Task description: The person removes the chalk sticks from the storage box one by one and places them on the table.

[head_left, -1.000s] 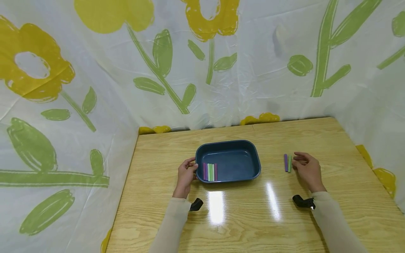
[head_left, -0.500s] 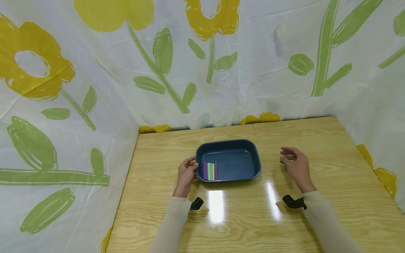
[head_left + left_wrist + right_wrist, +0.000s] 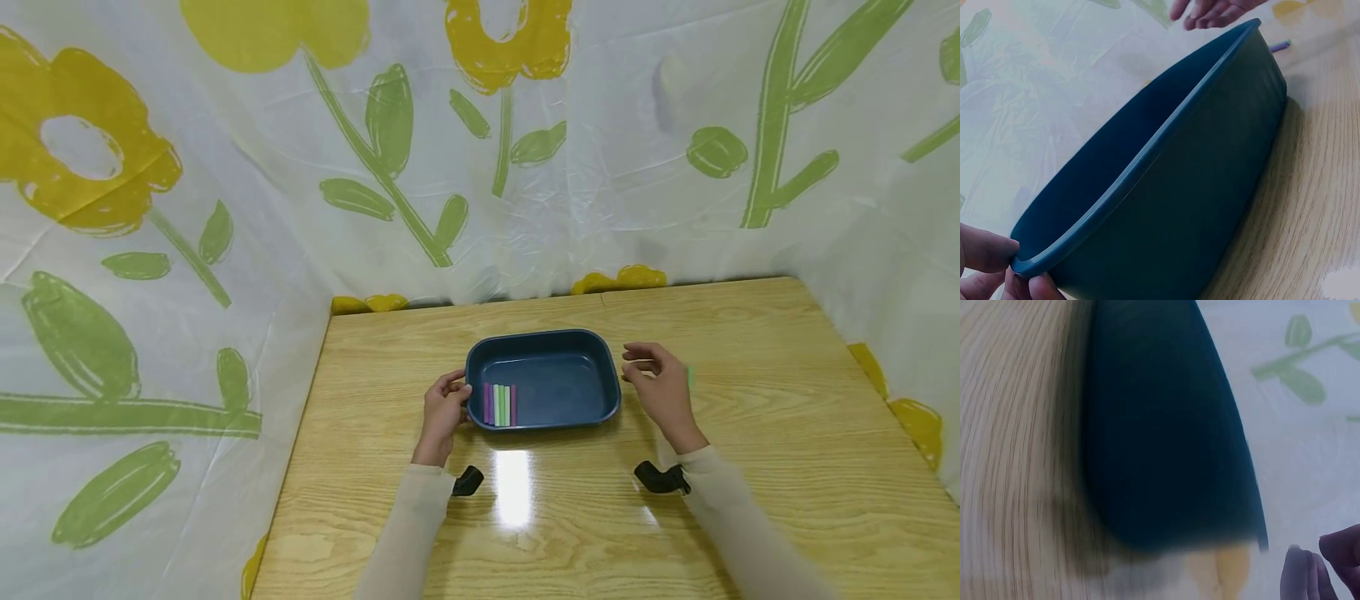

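A dark blue rectangular plastic tray [image 3: 555, 400] with rounded corners stands upright on the table. My left hand [image 3: 442, 408] pinches its left rim; the left wrist view shows the thumb [image 3: 988, 249] against the edge and other fingers outside and beneath it. Several purple, green and pale chalk sticks [image 3: 499, 405] lie side by side at the tray's left end. Just beyond the right rim hovers my right hand [image 3: 660, 387], fingers loosely bent, with nothing seen between them. Behind it, part of a green chalk stick [image 3: 691, 377] shows on the table; the left wrist view shows a purple one [image 3: 1280, 46] there.
The wooden table [image 3: 360, 517] meets hanging white flower-printed sheets [image 3: 615, 192] at its back and sides. A black wrist mount [image 3: 660, 477] sticks out from the right wrist and another [image 3: 468, 481] from the left.
My right hand has moved left from beside the two loose chalk sticks to the tray's right rim, now hiding part of them. The left hand and tray have stayed in place.
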The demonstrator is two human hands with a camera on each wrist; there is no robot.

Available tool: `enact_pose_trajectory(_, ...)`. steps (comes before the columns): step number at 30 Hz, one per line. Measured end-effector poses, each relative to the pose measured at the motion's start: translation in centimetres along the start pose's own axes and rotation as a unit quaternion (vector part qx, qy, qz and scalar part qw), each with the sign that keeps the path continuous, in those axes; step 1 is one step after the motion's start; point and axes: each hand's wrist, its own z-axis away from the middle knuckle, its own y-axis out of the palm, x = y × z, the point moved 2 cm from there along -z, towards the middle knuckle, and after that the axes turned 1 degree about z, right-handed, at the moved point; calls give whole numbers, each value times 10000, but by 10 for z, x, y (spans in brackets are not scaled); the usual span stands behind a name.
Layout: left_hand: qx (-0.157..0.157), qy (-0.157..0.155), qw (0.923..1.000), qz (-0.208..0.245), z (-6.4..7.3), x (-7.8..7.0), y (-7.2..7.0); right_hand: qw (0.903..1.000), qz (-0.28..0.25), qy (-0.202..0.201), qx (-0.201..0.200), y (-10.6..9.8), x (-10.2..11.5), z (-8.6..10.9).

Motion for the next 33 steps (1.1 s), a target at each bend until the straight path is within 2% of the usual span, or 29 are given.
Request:
enact_pose_trajectory(7,13,10,10000,-6,-1,1,0,9994,-323,27,155,25,6,1)
enact_pose_trajectory(16,-26,-9,10000,-24,0,0,0,9991,-36,-70,407,56,9,8)
enact_pose_trajectory(33,-22,-50,10000,6,1,-2,1,9993,191,-57,323,104,15,12)
